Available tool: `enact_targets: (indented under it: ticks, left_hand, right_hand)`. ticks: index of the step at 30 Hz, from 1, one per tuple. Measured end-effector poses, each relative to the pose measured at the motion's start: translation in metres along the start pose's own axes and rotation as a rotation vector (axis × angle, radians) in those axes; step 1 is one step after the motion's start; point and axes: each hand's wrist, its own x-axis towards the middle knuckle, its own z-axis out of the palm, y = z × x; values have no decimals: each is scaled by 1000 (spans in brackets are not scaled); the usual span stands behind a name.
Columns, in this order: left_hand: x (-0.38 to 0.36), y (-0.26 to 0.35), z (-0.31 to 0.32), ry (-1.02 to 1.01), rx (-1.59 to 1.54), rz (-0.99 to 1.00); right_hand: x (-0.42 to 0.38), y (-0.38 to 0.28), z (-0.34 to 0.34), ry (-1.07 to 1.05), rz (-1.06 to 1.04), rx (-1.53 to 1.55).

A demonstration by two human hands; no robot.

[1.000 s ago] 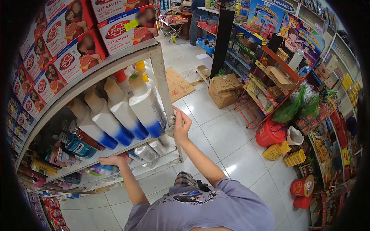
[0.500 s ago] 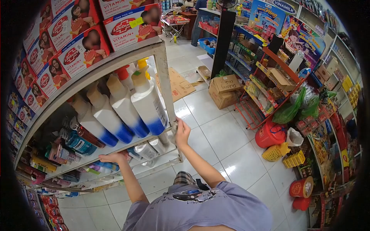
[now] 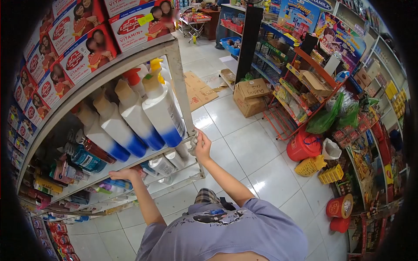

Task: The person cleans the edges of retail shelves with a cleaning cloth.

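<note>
My left hand (image 3: pixel 124 174) rests against the front edge of the metal shelf (image 3: pixel 98 179), fingers stretched out to the left. Closed around a greyish cloth (image 3: pixel 193 145), my right hand (image 3: pixel 202 147) is at the shelf's right corner post. Between and above my hands, large white bottles with blue bottoms (image 3: pixel 163 115) stand in a row, some with yellowish tops. Left of them is a blue mouthwash bottle (image 3: pixel 88 158). More bottles (image 3: pixel 161 165) lie or stand on the level below; the shelf edge partly hides them.
Red soap boxes (image 3: pixel 82 50) are stacked on top of the shelf. Cardboard boxes (image 3: pixel 251 98), a red rack (image 3: pixel 300 93), a red bucket (image 3: pixel 302 147) and a yellow bag (image 3: pixel 310 166) stand across the tiled aisle. Flattened cardboard (image 3: pixel 197 90) lies behind the shelf. A person (image 3: pixel 221 30) is farther back.
The view has shifted slightly, so the shelf and bottles appear a little further left. My right hand shows slightly higher and further left, still at the corner post; my left hand stays on the edge.
</note>
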Motion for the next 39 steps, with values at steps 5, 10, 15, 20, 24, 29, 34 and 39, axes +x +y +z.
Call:
enact_targets:
  ticks: [5, 10, 15, 20, 24, 29, 34, 39]
  left_hand:
    - [-1, 2, 0, -17, -31, 71]
    - [-2, 3, -1, -21, -36, 58]
    - [6, 7, -9, -88, -23, -128]
    - [-49, -61, -58, -511, -141, -582]
    - [-186, -95, -120, -959, 506, -1258]
    - [-308, -18, -125, -1576, 404, -1964]
    - [-305, -13, -86, -1543, 463, -2314]
    - [-296, 6, -70, -1711, 424, -2091]
  right_hand:
    - [-43, 45, -26, -23, 292, -104]
    - [-114, 135, -101, -50, 506, -268]
    - [-144, 112, -201, 387, 931, -218]
    - [-151, 67, -255, 610, 914, 927]
    - [-124, -25, -232, 814, 802, 1119]
    - [-120, -93, -210, 134, 417, 701]
    - [-125, -122, -223, -223, 60, -470]
    - [-137, -134, -207, -195, 128, -906]
